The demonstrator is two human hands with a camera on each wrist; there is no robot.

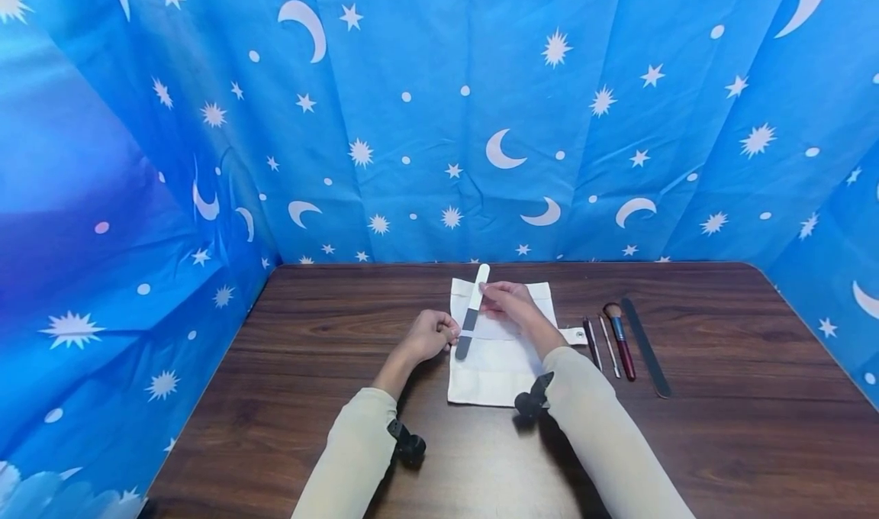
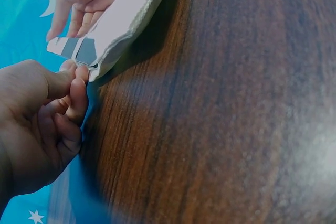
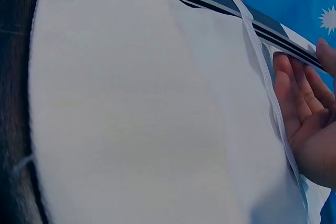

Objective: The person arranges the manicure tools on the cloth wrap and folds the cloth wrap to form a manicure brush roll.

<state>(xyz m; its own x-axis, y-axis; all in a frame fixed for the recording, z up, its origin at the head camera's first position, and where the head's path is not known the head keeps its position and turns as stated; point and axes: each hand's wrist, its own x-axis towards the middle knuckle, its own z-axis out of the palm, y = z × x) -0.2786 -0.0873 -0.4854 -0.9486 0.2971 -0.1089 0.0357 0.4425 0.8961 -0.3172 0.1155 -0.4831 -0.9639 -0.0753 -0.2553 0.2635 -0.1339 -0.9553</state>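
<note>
Right of the cloth (image 1: 494,374) lie two slim tools (image 1: 609,346), brush (image 1: 621,343), gray file (image 1: 645,348).

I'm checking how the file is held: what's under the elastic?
The file passes under the elastic, over white cloth. The strip of file directly beneath the elastic is covered and cannot be seen.
</note>
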